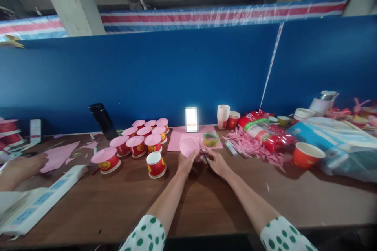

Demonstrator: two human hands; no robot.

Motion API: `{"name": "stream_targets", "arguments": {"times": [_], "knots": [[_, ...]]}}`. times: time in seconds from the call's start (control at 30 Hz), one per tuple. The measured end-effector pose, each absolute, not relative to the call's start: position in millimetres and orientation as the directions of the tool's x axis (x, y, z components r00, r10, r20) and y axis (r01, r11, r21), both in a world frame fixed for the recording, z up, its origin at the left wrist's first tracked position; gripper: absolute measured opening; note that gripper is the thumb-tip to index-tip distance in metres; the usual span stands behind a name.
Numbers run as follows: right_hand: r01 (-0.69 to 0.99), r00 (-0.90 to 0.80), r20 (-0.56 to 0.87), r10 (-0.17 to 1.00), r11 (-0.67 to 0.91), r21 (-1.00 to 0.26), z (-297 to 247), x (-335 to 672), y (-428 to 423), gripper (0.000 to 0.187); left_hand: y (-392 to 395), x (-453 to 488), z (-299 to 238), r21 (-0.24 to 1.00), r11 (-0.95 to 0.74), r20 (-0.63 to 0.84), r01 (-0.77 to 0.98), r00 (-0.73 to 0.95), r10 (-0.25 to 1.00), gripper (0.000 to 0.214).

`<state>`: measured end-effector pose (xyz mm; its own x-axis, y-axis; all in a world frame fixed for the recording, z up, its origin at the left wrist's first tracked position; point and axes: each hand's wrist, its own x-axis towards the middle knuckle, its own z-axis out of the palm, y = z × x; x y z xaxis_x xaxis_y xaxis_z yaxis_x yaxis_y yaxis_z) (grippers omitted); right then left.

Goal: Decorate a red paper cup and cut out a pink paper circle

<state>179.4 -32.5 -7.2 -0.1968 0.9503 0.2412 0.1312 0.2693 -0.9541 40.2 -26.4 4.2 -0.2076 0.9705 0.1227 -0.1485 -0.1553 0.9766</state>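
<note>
My left hand [187, 162] grips the lower edge of a round pink paper disc [188, 146]. Close on its right, my right hand [215, 162] is closed around a pair of scissors [204, 153], whose blades point up at the disc's right edge. Behind the disc lies a flat pink paper sheet [174, 141], with a roll of tape [211, 139] on it. To the left stands an upside-down red paper cup [156, 166] with a bare white base. Beyond it are several red cups topped with pink discs [136, 141].
A power strip [47, 196] and a co-worker's hand [26, 166] on pink paper are at left, near a black flask [103, 121]. To the right lie pink paper shreds [256, 149], a red package [262, 129], an orange-red cup [308, 156] and a plastic bag [347, 149]. A blue partition [176, 74] stands behind.
</note>
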Motion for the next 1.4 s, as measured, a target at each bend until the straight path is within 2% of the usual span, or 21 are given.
{"name": "stream_targets", "arguments": {"times": [0.23, 0.7, 1.03, 1.23, 1.4], "knots": [[0.193, -0.174, 0.247, 0.953, 0.279, -0.941, -4, 179, -35, 0.034, -23, 37, 0, 0.977, -0.156, 0.124, -0.146, -0.21, 0.97, 0.032], [0.203, -0.176, 0.263, 0.948, 0.297, -0.933, -7, 177, -35, 0.032, -21, 34, -6, 0.98, -0.139, 0.104, -0.139, -0.236, 0.966, 0.034], [0.286, -0.167, 0.229, 0.959, 0.269, -0.92, -1, 176, -39, 0.037, -25, 39, 2, 0.972, -0.105, 0.054, -0.208, -0.241, 0.969, 0.034], [0.389, -0.208, 0.231, 0.951, 0.297, -0.872, 2, 174, -39, 0.033, -24, 39, 2, 0.97, -0.111, 0.043, -0.215, -0.299, 0.953, 0.024], [0.429, -0.181, 0.218, 0.959, 0.276, -0.86, 3, 173, -39, 0.037, -23, 39, 0, 0.969, -0.111, 0.041, -0.22, -0.299, 0.953, 0.024]]}}
